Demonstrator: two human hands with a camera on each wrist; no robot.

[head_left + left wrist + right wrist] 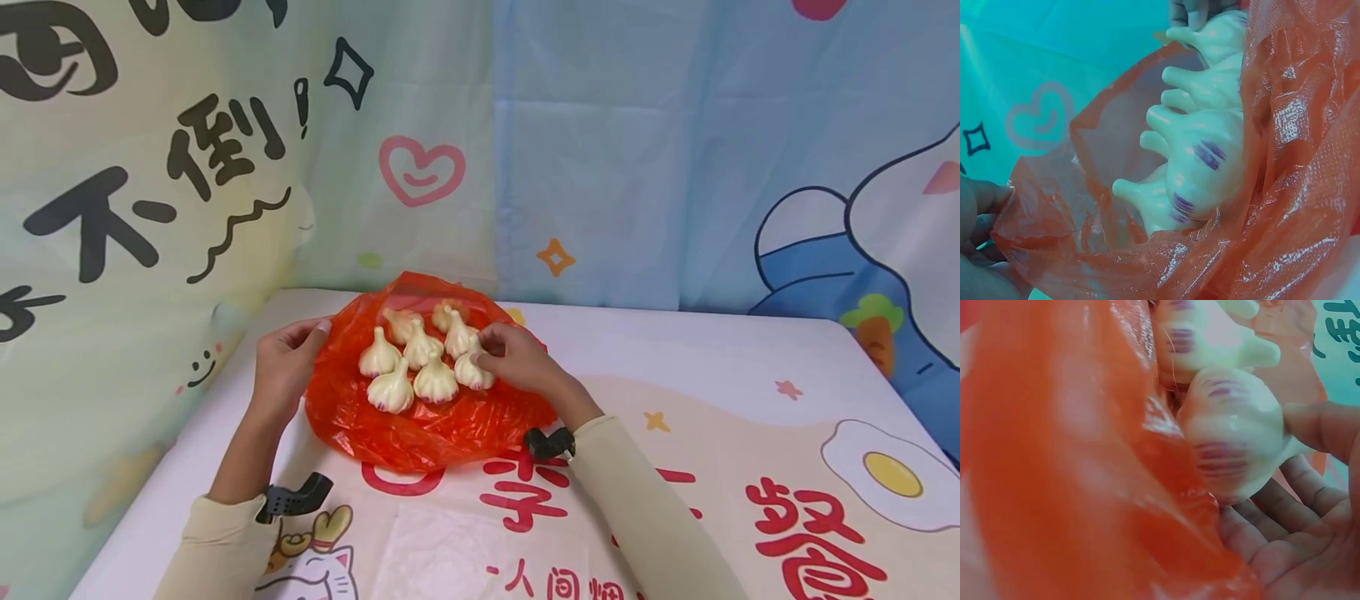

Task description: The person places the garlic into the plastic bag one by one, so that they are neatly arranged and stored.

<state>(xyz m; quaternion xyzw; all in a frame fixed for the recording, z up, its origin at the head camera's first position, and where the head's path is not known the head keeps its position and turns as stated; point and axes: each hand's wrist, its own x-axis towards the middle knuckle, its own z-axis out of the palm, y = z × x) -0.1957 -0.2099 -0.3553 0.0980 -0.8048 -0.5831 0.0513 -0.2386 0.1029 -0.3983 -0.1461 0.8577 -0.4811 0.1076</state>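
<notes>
Several white garlic bulbs [390, 389] with purple streaks lie clustered on a spread-open red plastic bag [431, 437]. My left hand [281, 367] pinches the bag's left edge between thumb and fingers; the left wrist view shows the thin film [1035, 231] drawn up there. At the cluster's right side my right hand [517, 354] holds one garlic bulb [1235, 437] with thumb and fingers, its stem toward the palm. Neighbouring bulbs [1204, 150] stand close together with stems up, partly hidden behind the bag's folds in the left wrist view.
Under the bag is a table with a printed cloth [720, 400] showing red characters and a fried egg [892, 475]. A printed curtain [600, 150] hangs behind and along the left side. Each wrist wears a black strap device [296, 497].
</notes>
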